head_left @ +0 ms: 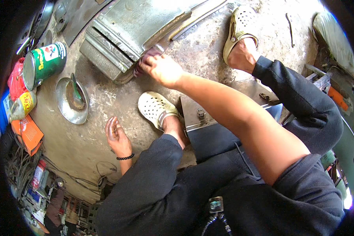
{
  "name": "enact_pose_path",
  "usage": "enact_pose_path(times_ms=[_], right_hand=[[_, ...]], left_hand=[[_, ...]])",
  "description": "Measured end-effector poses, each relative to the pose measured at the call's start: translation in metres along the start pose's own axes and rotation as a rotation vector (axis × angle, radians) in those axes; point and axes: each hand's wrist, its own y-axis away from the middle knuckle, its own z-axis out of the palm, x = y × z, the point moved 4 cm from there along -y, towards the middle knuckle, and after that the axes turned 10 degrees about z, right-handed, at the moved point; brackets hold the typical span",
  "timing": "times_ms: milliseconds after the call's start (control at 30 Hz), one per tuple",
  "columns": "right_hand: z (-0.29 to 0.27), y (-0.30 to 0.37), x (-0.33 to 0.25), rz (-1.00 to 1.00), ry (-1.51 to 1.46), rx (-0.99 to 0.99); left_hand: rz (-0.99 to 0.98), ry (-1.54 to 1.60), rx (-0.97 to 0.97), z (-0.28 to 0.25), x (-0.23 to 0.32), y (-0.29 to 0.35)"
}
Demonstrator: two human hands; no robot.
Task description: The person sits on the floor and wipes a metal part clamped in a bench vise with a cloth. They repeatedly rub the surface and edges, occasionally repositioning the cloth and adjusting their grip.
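My right hand (161,70) reaches forward with its fingers closed round a dark purplish rag (154,51). The rag is pressed against the near right corner of a large grey metal block (145,23), which has ridges and a dark slot across its end. Part of the rag is hidden under my fingers. My left hand (119,138), with a black bead bracelet at the wrist, hangs beside my left knee, palm up. Its fingers are loosely bent and hold nothing. A metal bowl (60,103) with a green-handled brush (75,91) in it stands left of the block.
A green can (44,65), a red plastic bag (17,80), a yellow-labelled bottle (24,105) and an orange box (27,133) line the left side. Cables (74,179) lie at lower left. A metal case (196,114) stands between my feet. A long bar (198,19) lies beyond the block.
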Motion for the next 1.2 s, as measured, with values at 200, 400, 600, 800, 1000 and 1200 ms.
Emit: enact_pose_path(times_ms=[200,400,600,800,1000,1200], right_hand=[[0.008,-0.010,0.030,0.085,0.093,-0.043],[-0.016,0.020,0.049,0.362,-0.117,0.013],[-0.003,0.014,0.048,0.550,-0.230,0.296],[-0.026,0.009,0.062,0.441,0.091,-0.438],[-0.034,0.013,0.051,0.602,-0.156,0.217],[-0.028,0.025,0.066,0.430,0.066,-0.160]], left_hand=[[0.018,-0.032,-0.068,0.008,0.012,0.001],[-0.009,-0.046,-0.045,0.005,0.001,0.011],[-0.078,-0.026,-0.059,0.009,-0.004,0.024],[-0.050,-0.019,-0.092,0.019,-0.002,0.029],[-0.040,0.020,-0.022,0.014,-0.011,0.016],[-0.026,-0.011,-0.007,0.005,-0.013,0.017]])
